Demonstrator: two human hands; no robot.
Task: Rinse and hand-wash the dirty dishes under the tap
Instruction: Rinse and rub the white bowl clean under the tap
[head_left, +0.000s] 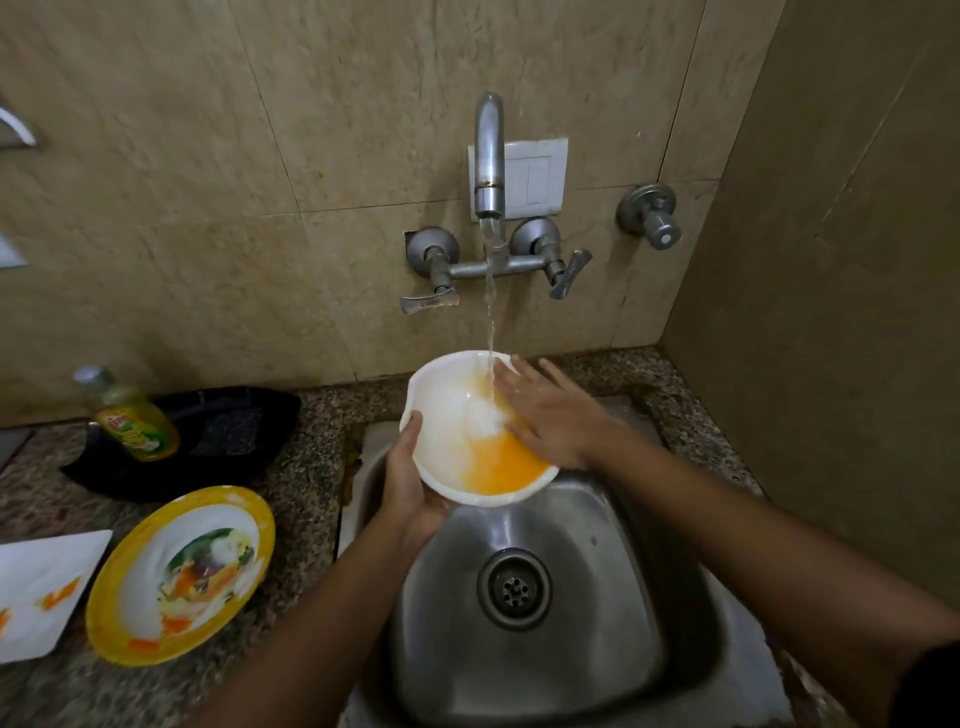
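Bowl (457, 415), white and tilted, is being held over the sink (613, 540) at the centre of the frame, just under the tap (489, 156). Orange liquid (511, 462) is pooling in its lower right part. Water (489, 312) is running from the spout in a thin stream and landing inside the bowl near its upper rim.

The left hand (410, 483) is gripping the bowl from the lower left, with its thumb lying over the rim and its fingers curling underneath. The right hand (550, 415) is reaching in from the right with straight, slightly spread fingers and is pressing flat against the bowl's inner wall where the water is falling.

Below the bowl the steel sink is showing its round drain (514, 588). Two lever handles (428, 301) are sticking out at either side of the tap's pipe on the tiled wall, a white switch plate (540, 176) is sitting behind the spout, and a separate valve (652, 215) is showing further right.

On the speckled counter (306, 509) at the left, a round plate with a yellow rim (106, 592) is lying with food smears on it, and a white square plate (36, 577) with orange streaks is lying at the left edge, just beside the round one. Above them a black tray (260, 415) is holding a tilted bottle of yellow dish soap (132, 418) and a dark scrub pad (228, 434).
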